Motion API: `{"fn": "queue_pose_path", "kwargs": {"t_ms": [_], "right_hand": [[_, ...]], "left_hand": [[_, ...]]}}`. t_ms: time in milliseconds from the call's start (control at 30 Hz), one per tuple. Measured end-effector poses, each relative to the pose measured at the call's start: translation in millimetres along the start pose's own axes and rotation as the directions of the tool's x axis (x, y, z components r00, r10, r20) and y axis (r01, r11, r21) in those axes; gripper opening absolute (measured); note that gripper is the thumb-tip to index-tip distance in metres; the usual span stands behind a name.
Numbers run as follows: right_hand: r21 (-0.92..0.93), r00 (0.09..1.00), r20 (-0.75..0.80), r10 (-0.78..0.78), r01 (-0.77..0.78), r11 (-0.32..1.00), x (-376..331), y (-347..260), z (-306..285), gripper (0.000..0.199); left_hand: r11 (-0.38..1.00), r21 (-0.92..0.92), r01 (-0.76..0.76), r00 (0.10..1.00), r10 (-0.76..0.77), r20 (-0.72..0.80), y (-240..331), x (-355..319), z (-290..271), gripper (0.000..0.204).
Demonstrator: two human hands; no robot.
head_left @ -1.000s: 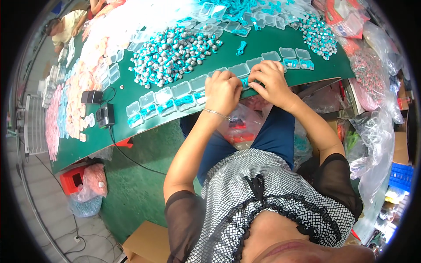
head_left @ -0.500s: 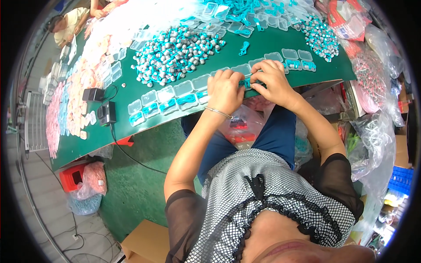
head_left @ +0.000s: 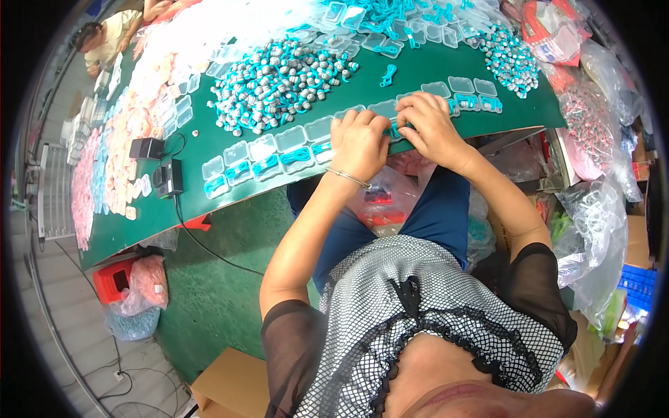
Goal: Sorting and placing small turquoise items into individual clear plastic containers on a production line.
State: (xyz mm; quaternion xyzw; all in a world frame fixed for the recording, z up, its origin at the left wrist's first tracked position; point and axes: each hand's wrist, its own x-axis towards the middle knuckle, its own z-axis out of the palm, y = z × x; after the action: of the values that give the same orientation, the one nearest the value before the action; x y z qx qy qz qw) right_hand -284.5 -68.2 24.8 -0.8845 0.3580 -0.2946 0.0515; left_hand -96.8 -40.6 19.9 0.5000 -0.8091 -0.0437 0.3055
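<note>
At the table's near edge, my left hand (head_left: pixel 359 141) and my right hand (head_left: pixel 431 131) bend over a row of small clear plastic boxes with their lids flipped back. The fingers of both are curled down, and a bit of turquoise cord (head_left: pixel 391 131) shows between them. My fingertips hide whatever they grip. Left of my hands, several open boxes, such as this clear box (head_left: pixel 296 156), each contain a bundle of turquoise cord. Right of them are more filled boxes, including a clear box (head_left: pixel 490 103). One loose turquoise cord bundle (head_left: pixel 387 75) lies beyond the row.
A large heap of grey-and-turquoise striped beads (head_left: pixel 275 87) lies behind the row, and a smaller bead heap (head_left: pixel 511 61) at far right. Black adapters (head_left: pixel 167 178) with a cable sit left. Clear bags (head_left: pixel 592 237) crowd the right side. A co-worker (head_left: pixel 111 38) sits at far left.
My hands stay over the same part of the row; the right fingers have shifted slightly. The co-worker at far left has moved an arm a little.
</note>
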Motion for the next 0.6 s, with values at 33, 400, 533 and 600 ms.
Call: {"fn": "queue_pose_path", "kwargs": {"t_ms": [33, 400, 533, 600], "right_hand": [[0.012, 0.999, -0.019, 0.033, -0.033, 0.999, 0, -1, 0, 0.010], [-0.091, 0.991, -0.102, -0.089, 0.079, 0.993, -6, -4, 2, 0.020], [-0.120, 0.986, -0.116, -0.117, 0.103, 0.987, -7, -6, 0, 0.022], [-0.120, 0.986, -0.116, -0.118, 0.104, 0.987, -8, -8, -2, 0.023]], "left_hand": [[1.000, 0.003, 0.001, 1.000, -0.001, 0.000, 0, 0, 0, 0.019], [1.000, -0.001, -0.008, 1.000, 0.007, -0.006, -1, 0, -4, 0.020], [0.999, -0.053, 0.009, 1.000, -0.009, 0.007, -3, 3, -9, 0.020], [0.999, -0.050, 0.011, 1.000, -0.011, 0.009, -5, 6, -12, 0.019]]}}
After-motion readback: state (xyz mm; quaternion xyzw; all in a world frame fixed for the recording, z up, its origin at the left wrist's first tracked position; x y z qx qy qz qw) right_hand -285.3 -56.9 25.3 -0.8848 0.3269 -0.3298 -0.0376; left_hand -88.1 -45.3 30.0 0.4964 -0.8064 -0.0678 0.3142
